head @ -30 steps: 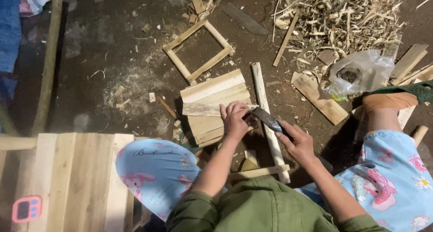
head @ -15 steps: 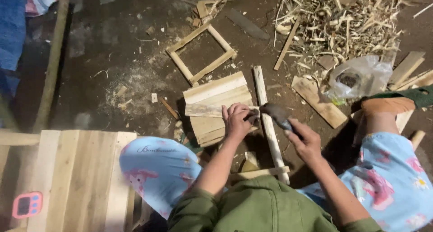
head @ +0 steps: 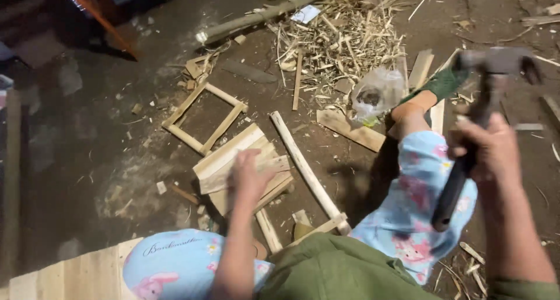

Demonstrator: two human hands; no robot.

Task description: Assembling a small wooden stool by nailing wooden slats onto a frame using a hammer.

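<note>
My left hand (head: 252,177) presses down on a stack of pale wooden boards (head: 224,160) lying on the dirt floor in front of my knees. My right hand (head: 493,154) is raised to the right and grips the dark handle of a hammer (head: 475,119); its blurred metal head is up near the top right. A long light wooden slat (head: 306,171) lies just right of the boards, running toward my lap.
A small square wooden frame (head: 204,118) lies beyond the boards. A heap of wood shavings and sticks (head: 341,40) and a clear plastic bag (head: 376,96) sit at the back. Planks (head: 70,276) are at lower left. My legs wear light blue patterned trousers (head: 420,189).
My right hand has lifted the hammer from the slat beside the boards up and out to the right. The view has swung so the boards sit further left. My left hand stays on the boards.
</note>
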